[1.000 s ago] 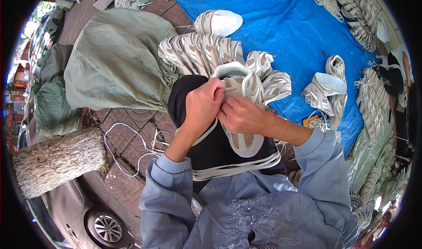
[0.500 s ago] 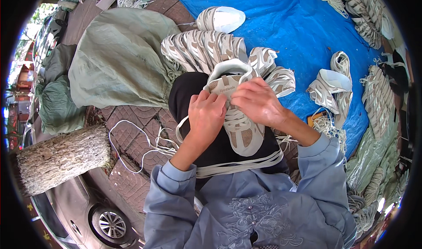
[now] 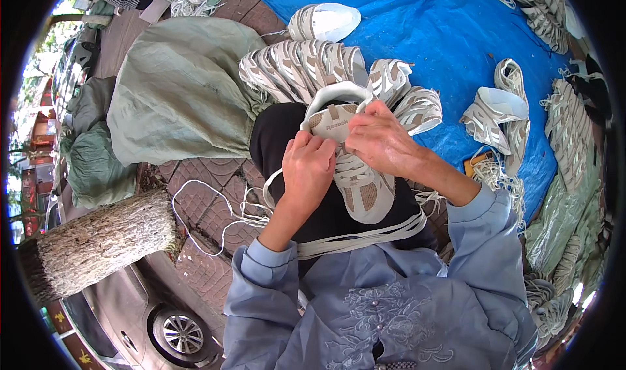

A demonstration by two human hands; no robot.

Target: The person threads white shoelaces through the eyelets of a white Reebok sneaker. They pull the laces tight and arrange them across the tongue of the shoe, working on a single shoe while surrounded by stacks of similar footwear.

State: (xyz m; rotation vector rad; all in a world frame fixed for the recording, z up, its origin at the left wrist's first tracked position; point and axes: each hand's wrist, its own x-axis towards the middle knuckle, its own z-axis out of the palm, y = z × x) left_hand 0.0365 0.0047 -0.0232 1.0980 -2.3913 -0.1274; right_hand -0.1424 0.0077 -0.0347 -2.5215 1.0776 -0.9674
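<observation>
A beige and white sneaker upper (image 3: 369,202) lies on my dark-trousered lap, toe toward me, with white lacing across its front. My left hand (image 3: 305,169) is closed on the left lace edge beside the tongue. On the opposite edge, just below the collar, my right hand (image 3: 385,141) grips with bent fingers. Whether either hand also pinches a lace end is hidden by the fingers. A bundle of white shoelaces (image 3: 365,237) is draped across my lap. Right beyond the held upper stands a row of nested similar uppers (image 3: 303,70).
A blue tarp (image 3: 443,37) spreads beyond, bearing loose uppers (image 3: 495,119) at the right. Stacked uppers (image 3: 570,135) line the far right. On the left are a grey-green sack (image 3: 186,89), a tree trunk (image 3: 107,239) and a parked car (image 3: 140,305). Loose laces (image 3: 251,216) trail on the paving.
The view has shifted slightly. Both hands keep hold of the upper's two edges, their fingers moving only a little around the tongue.
</observation>
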